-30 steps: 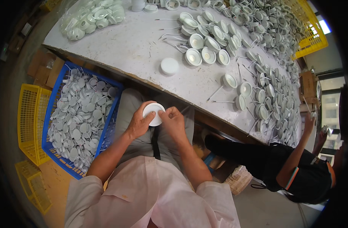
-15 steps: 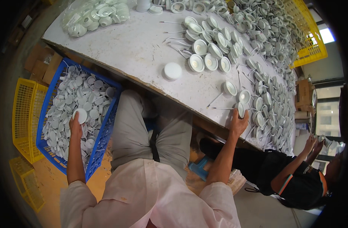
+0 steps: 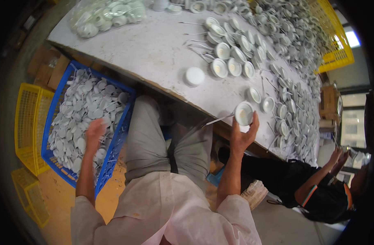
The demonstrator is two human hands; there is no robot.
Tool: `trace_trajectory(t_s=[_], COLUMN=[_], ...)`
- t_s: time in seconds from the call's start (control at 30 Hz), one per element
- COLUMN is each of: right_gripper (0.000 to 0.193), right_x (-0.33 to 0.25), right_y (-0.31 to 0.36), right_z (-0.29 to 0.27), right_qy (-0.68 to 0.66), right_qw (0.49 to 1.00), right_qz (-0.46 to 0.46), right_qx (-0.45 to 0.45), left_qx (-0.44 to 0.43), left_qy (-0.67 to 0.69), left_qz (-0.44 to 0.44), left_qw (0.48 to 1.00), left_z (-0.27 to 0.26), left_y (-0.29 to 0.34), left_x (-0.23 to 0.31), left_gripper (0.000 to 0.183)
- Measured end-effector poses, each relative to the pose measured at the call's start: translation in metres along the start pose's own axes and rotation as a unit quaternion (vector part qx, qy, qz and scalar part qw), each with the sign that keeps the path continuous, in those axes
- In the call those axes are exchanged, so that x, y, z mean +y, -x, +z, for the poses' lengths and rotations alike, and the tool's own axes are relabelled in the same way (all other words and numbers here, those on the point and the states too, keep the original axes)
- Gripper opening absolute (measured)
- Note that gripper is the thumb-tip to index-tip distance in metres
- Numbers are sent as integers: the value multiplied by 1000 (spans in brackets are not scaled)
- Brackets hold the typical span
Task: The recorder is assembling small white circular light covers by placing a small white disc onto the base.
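In my right hand, near the table's front edge, is a white round downlight. Its hollow face is turned up, a yellowish disc shows inside, and its lead sticks out to the left. My left hand is over a blue plastic basket heaped with white round lamp pieces; motion smears its fingers, so whether they hold anything is unclear. Two more open-faced downlights lie just beyond my right hand. A white round diffuser cap lies by itself on the table.
Many downlights with leads cover the table's right side. A clear bag of white cups lies at the far left. Yellow crates stand left of the basket. At right, a co-worker in black handles something.
My right hand has lifted a downlight off the table and brought it left, face up. My left hand has moved slightly right over the basket; the round white piece it held no longer shows clearly.
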State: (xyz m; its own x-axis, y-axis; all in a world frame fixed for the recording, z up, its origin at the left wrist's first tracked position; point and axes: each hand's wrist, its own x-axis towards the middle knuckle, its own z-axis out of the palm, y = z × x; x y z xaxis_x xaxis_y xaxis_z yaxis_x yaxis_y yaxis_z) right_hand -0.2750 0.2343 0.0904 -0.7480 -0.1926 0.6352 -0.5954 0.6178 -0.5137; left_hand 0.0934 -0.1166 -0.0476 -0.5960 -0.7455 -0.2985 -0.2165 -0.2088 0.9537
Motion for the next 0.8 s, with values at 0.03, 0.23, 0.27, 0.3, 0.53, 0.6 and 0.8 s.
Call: trace_trajectory(t_s=[0.03,0.23,0.27,0.3,0.53,0.6,0.8], right_gripper=[66,72,73,73,68,56,41], right_x=[-13,-91,-98,-103,-125,-100,-72], right_y=[6,35,39,42,35,20,-49], right_z=[8,36,40,39,37,56,128], right_qy=[-34,-272,-298,-298,-328,-302,-87], right_qw=[999,931,919,919,872,899,954], right_qz=[-19,-136,-156,-159,-143,-151,164], right_qx=[-33,-201,-208,-205,-335,-277,-235], left_qx=[-109,-367,-382,-398,-285,-239,-179], left_qy=[31,166,191,214,220,214,177], left_qz=[-3,53,73,89,45,70,58], left_qw=[994,914,901,888,932,945,966], left_z=[58,211,217,219,181,166,156], left_y=[13,26,23,22,35,37,52], left_x=[53,132,131,131,126,117,99], left_gripper=[46,88,91,95,87,80,72])
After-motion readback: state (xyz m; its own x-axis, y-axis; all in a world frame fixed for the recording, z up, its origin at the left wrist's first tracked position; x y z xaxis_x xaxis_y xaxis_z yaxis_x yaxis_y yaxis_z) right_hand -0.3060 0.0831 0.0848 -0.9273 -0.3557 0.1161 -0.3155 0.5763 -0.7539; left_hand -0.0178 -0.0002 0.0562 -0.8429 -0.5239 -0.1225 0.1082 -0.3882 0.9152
